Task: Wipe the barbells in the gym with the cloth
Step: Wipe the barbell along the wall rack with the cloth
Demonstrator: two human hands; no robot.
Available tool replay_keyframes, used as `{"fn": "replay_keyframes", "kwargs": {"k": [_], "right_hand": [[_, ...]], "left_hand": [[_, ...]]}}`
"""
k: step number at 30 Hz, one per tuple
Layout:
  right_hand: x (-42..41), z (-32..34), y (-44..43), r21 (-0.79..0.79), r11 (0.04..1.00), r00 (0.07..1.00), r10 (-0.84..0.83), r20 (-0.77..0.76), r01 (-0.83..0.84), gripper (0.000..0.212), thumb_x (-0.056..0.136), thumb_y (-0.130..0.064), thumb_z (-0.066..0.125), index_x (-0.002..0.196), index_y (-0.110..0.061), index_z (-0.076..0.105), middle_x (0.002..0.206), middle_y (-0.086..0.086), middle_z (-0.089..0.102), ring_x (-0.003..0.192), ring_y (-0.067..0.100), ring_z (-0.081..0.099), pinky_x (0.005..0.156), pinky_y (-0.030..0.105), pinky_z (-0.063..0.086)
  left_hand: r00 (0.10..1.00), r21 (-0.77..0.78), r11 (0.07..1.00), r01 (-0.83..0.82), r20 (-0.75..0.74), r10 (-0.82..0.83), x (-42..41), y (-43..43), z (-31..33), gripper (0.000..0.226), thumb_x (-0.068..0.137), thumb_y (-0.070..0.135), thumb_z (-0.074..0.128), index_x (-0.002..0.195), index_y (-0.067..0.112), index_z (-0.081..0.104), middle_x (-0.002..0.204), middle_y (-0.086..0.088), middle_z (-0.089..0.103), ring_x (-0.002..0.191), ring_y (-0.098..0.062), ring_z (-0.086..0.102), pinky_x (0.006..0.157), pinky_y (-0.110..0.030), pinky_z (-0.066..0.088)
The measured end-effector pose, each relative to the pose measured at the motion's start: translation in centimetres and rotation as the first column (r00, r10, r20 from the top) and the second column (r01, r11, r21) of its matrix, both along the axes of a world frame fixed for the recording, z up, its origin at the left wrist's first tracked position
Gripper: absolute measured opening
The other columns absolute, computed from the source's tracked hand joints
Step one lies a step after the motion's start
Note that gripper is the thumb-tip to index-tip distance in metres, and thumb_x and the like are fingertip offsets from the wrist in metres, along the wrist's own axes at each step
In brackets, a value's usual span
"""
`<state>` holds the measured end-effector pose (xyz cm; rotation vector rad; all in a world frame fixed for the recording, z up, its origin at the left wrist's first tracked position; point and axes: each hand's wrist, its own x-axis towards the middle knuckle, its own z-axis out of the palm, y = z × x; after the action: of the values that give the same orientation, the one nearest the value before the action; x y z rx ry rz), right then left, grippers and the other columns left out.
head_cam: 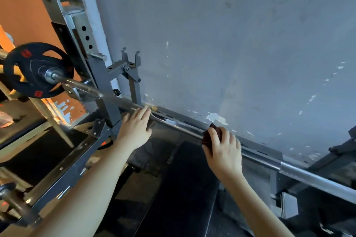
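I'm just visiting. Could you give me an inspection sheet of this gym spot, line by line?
Surface: black padded bench below the bar.
Job's things: barbell on the rack, black weight plate on its left end; dark red cloth around the bar.
Clutter: dim gear at far left, too blurred to name.
Grips: left hand flat, straight fingers touching the bar; right hand grips the cloth on the bar.
Cables: nothing seen.
Surroundings: grey wall with chipped paint; orange wall at left.

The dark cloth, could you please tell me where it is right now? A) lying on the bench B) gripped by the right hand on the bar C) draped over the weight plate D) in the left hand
B: the right hand curls round the dark cloth on the barbell shaft.
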<state>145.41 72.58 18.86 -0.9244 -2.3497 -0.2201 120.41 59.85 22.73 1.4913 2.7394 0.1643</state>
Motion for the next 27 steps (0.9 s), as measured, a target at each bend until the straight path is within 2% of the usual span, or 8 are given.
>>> {"fn": "replay_keyframes", "kwargs": {"k": [4, 8, 12, 15, 21, 24, 27], "right_hand": [[-5.6, 0.2, -1.4, -0.007, 0.996, 0.996, 0.087, 0.033, -0.087, 0.047, 0.084, -0.039, 0.066, 0.123, -0.015, 0.058, 0.116, 0.019, 0.058, 0.096, 0.037, 0.058, 0.082, 0.048, 0.051], [-4.4, 0.3, -0.7, -0.038, 0.991, 0.991, 0.131, 0.001, -0.131, 0.042, 0.084, -0.034, 0.069, 0.121, -0.017, 0.059, 0.113, 0.015, 0.059, 0.093, 0.034, 0.061, 0.077, 0.044, 0.052], [-0.5, 0.3, 0.6, -0.053, 0.997, 0.997, 0.055, -0.055, -0.058, 0.042, 0.089, -0.042, 0.050, 0.120, -0.015, 0.060, 0.107, 0.012, 0.060, 0.089, 0.033, 0.061, 0.080, 0.044, 0.050], [-1.8, 0.7, 0.1, -0.083, 0.997, 0.997, -0.007, -0.072, 0.001, 0.047, 0.088, -0.044, 0.045, 0.120, -0.015, 0.062, 0.099, 0.015, 0.061, 0.083, 0.036, 0.062, 0.075, 0.044, 0.051], [-12.1, 2.1, -1.5, -0.179, 0.981, 0.993, 0.094, 0.068, -0.081, 0.046, 0.083, -0.040, 0.072, 0.122, -0.017, 0.063, 0.088, 0.016, 0.064, 0.067, 0.033, 0.064, 0.054, 0.036, 0.052], [-10.7, 2.0, -1.3, -0.195, 0.973, 0.989, 0.135, 0.067, -0.120, 0.048, 0.079, -0.033, 0.078, 0.121, -0.016, 0.063, 0.089, 0.017, 0.063, 0.067, 0.033, 0.064, 0.053, 0.038, 0.052], [-6.5, 1.4, -0.3, -0.120, 0.985, 0.991, 0.129, 0.046, -0.122, 0.054, 0.074, -0.030, 0.082, 0.122, -0.015, 0.063, 0.097, 0.017, 0.062, 0.074, 0.035, 0.064, 0.058, 0.041, 0.055]], "left_hand": [[0.999, 0.050, 0.999, 0.009, -0.039, -0.007, -1.6, 0.0, -1.2, 0.076, 0.094, 0.020, 0.054, 0.156, 0.016, 0.010, 0.164, 0.002, 0.004, 0.150, -0.019, 0.001, 0.121, -0.046, 0.007], [0.995, 0.084, 0.996, 0.041, -0.095, -0.033, -2.2, -0.5, -2.1, 0.081, 0.089, 0.015, 0.061, 0.156, 0.017, 0.015, 0.163, 0.002, 0.010, 0.150, -0.019, 0.005, 0.120, -0.044, 0.006], [0.992, 0.080, 0.994, 0.078, -0.107, -0.069, -2.9, -0.7, -1.8, 0.080, 0.089, 0.014, 0.062, 0.155, 0.019, 0.017, 0.163, 0.003, 0.011, 0.150, -0.018, 0.005, 0.119, -0.044, 0.003], [0.997, 0.102, 0.993, 0.066, -0.046, -0.062, -2.8, -0.6, -1.7, 0.079, 0.089, 0.013, 0.061, 0.155, 0.020, 0.018, 0.163, 0.004, 0.011, 0.150, -0.018, 0.004, 0.119, -0.046, 0.005], [0.998, 0.125, 0.990, 0.062, -0.031, -0.059, -2.5, -0.6, -1.5, 0.078, 0.090, 0.013, 0.059, 0.155, 0.021, 0.016, 0.163, 0.005, 0.010, 0.150, -0.018, 0.002, 0.120, -0.040, 0.005], [0.997, 0.148, 0.986, 0.080, -0.020, -0.078, -2.8, -0.8, -1.1, 0.075, 0.091, 0.010, 0.057, 0.155, 0.021, 0.018, 0.162, 0.006, 0.011, 0.150, -0.016, 0.003, 0.115, -0.031, -0.001], [0.996, 0.160, 0.983, 0.087, -0.007, -0.087, -3.0, -0.8, -1.0, 0.074, 0.092, 0.009, 0.056, 0.154, 0.021, 0.020, 0.162, 0.006, 0.012, 0.150, -0.015, 0.003, 0.114, -0.029, -0.001]]}}
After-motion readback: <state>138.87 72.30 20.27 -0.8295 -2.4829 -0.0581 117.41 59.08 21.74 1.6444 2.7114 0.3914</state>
